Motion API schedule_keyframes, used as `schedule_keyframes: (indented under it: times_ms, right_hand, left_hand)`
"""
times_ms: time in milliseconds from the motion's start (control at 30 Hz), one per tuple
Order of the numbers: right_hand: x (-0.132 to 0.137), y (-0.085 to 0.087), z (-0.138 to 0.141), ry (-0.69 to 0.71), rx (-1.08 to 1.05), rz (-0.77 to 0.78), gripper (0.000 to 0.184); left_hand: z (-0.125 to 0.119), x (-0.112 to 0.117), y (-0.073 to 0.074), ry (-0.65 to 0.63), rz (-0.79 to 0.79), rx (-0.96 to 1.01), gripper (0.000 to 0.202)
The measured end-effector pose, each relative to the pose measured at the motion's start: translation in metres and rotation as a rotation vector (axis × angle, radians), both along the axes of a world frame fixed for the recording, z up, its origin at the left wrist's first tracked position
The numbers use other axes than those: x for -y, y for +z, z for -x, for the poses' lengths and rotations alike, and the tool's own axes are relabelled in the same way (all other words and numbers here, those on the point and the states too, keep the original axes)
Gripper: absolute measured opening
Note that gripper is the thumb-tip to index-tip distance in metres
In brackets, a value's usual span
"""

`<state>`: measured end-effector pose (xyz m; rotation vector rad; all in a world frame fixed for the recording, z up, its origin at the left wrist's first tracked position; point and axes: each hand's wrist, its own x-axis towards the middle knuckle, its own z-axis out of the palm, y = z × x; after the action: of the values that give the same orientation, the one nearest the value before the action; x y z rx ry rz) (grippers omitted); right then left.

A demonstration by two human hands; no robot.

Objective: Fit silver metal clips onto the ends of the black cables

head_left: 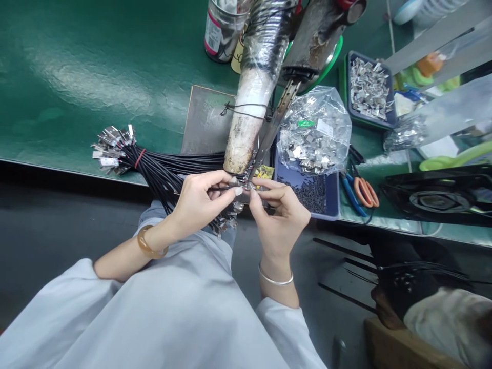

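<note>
- L hand [200,201] grip pinched on cable [221,189], nr duct [246,115] end.
- R hand [283,212] grip at cable tip; can't tell if closed on it.
- Duct, nozzle [268,138] crowd hands.
- Bundle [165,166] L, tray [333,197] w/ bag [317,134] R, on table [96,77].

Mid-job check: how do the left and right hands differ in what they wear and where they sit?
The left hand wears a thick tan bangle; the right hand wears a thinner silver bangle. The left hand is on the side of the black cables, the right hand on the side of the blue tray. Both are ungloved, fingertips close together near the end of the white tube.
</note>
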<state>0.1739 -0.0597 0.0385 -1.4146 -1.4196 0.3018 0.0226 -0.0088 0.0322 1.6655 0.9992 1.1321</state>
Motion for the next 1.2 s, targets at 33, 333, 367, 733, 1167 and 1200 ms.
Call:
schedule_keyframes:
  times_ms: [33, 333, 367, 733, 1167, 1200]
  right_hand:
    - [0.0005, -0.0005, 0.0003, 0.0, -0.038, 0.014, 0.014]
    - [0.0023, 0.0007, 0.0011, 0.014, -0.09, 0.044, 0.014]
    - [0.0024, 0.0009, 0.0011, 0.009, -0.072, 0.039, 0.014]
    - [0.0001, 0.0022, -0.0014, 0.016, 0.114, -0.036, 0.013]
    - [-0.001, 0.0069, -0.004, 0.074, 0.147, -0.056, 0.014]
    - [-0.001, 0.0068, -0.0044, 0.078, 0.142, -0.053, 0.014]
  left_hand:
    - [0.0012, 0.0002, -0.0006, -0.008, -0.044, -0.01, 0.01]
    - [0.0069, -0.0027, 0.0015, -0.085, -0.134, -0.1, 0.023]
    - [0.007, -0.003, 0.0016, -0.09, -0.133, -0.1, 0.023]
    - [0.0043, -0.0039, 0.0016, -0.065, -0.14, -0.063, 0.022]
    - [0.0036, -0.0029, 0.0019, -0.042, -0.158, -0.057, 0.021]
    - [0.0035, -0.0027, 0.0019, -0.04, -0.161, -0.054, 0.021]
